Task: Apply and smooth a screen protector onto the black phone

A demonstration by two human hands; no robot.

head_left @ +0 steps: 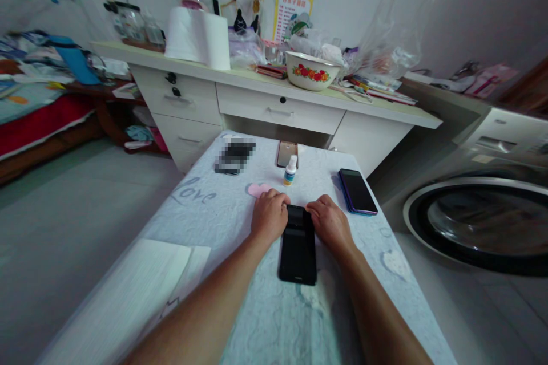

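Note:
A black smartphone (298,251) lies flat on the cloth-covered table, its dark screen up. My left hand (270,215) pinches its far left corner with fingers curled. At the far right corner, the fingers of my right hand (329,221) are bent and pressed against the phone's edge. Just beyond the left hand is a flat pink piece (258,189), partly covered by it. A small spray bottle (290,171) with a white cap stands upright past the phone. Behind the bottle lies another phone or case (287,154) with a brownish face.
To the right lies a dark phone (358,191) with a blue-purple edge. A pixelated dark object (235,156) is at the far left. White sheets (124,291) cover the near left. Beyond stands a white desk (252,104) with a flowered bowl (312,71); a washing machine (479,182) is at right.

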